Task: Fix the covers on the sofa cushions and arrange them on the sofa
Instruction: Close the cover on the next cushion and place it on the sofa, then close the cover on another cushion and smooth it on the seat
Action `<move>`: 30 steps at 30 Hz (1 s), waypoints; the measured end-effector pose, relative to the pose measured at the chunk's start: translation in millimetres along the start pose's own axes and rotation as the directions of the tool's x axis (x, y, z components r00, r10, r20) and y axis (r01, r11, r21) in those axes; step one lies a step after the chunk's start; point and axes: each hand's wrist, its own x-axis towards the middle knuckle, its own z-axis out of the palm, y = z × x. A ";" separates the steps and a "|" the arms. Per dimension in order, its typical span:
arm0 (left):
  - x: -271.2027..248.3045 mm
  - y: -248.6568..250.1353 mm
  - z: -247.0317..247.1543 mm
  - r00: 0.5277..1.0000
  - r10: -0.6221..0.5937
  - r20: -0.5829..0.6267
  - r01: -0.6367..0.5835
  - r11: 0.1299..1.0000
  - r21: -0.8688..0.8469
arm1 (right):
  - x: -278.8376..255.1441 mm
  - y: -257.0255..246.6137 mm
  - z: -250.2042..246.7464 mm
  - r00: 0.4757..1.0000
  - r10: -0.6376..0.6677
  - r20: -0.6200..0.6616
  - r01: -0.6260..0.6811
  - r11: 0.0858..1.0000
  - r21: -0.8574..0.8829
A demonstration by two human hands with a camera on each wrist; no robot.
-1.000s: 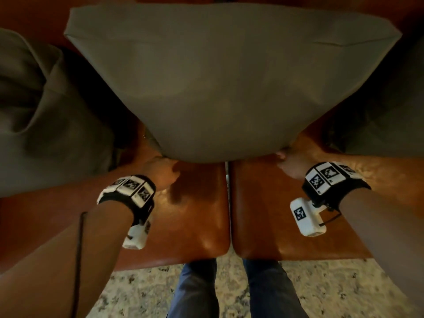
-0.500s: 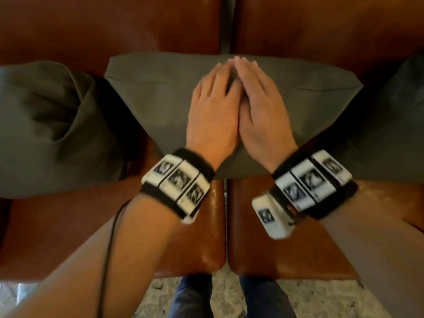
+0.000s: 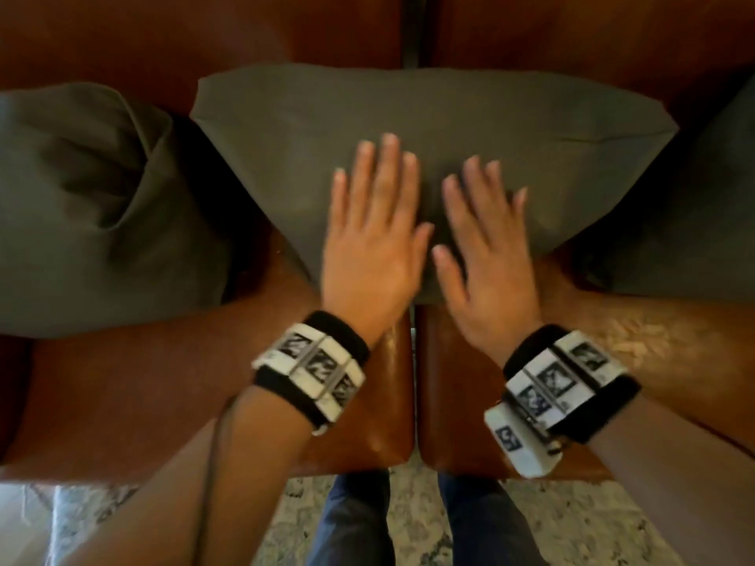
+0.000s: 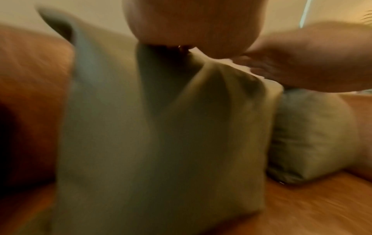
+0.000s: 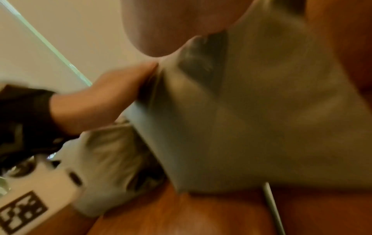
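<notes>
A brown leather sofa [image 3: 122,381] fills most of the head view, its two seat cushions divided by a narrow central seam, its backrest rising behind. Beyond its front edge a pale patterned rug [image 3: 572,524] and dark blue trouser legs [image 3: 359,520] are seen. Three olive-green fabric-covered cushions are stood on the seat against the backrest. The middle olive-green cushion [image 3: 429,116] is propped upright over the seam, and a dent is seen in its top where it is being pressed. A crumpled olive-green cushion [image 3: 94,206] is set just beside it to the left, and a third olive-green cushion [image 3: 702,198] is partly seen at the right edge.

The left hand [image 3: 374,243] is laid flat on the middle cushion with fingers straight and spread, nothing being grasped. The right hand [image 3: 486,255] is laid beside it, likewise flat and released, fingers extended; the two thumbs are close together but apart. Both wrist views are blurred, yet the fabric is shown sunk under the palms. A black wristband with white marker blocks [image 3: 314,369] is worn on each wrist.
</notes>
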 end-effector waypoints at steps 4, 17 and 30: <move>-10.1 -26.5 16.9 0.996 -0.089 0.007 0.088 0.994 0.060 | -23.9 19.2 22.8 0.997 0.081 -0.006 -0.081 0.995 -0.059; -79.5 -34.4 56.2 0.613 0.135 0.779 -0.016 0.987 -0.159 | -38.0 -48.3 78.8 0.596 0.169 0.785 -0.147 0.984 -0.100; -98.9 -163.4 86.8 0.645 -0.185 0.742 0.332 0.942 -0.054 | -61.3 61.6 50.4 0.426 0.654 0.626 -0.512 0.744 -0.429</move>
